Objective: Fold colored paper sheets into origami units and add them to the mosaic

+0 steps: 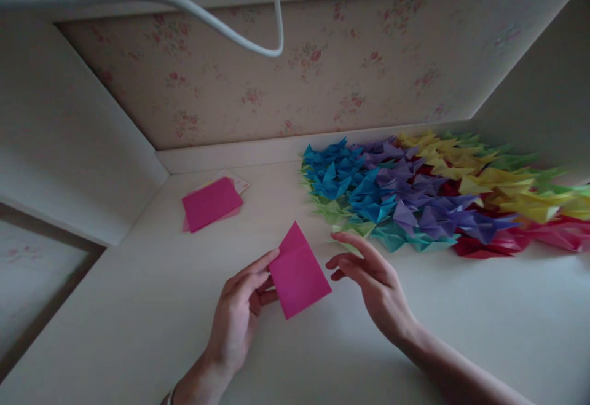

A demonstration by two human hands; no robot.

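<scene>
A square of pink origami paper (302,279) with a crease across its upper part is held by its left edge in my left hand (237,310), above the white tabletop. The thumb of that hand lies along the edge and the other fingers are behind the sheet. My right hand (375,285) is just right of the paper, not touching it, with its fingers apart and nothing in them. Beyond, on the left, lies a stack of pink paper sheets (212,204).
Many folded paper cranes (373,190) in blue, purple, yellow, green and red cover the back right of the white tabletop (138,319). A white cable (221,33) hangs across the top. A flowered back panel (304,79) and a white side wall (69,104) bound the table.
</scene>
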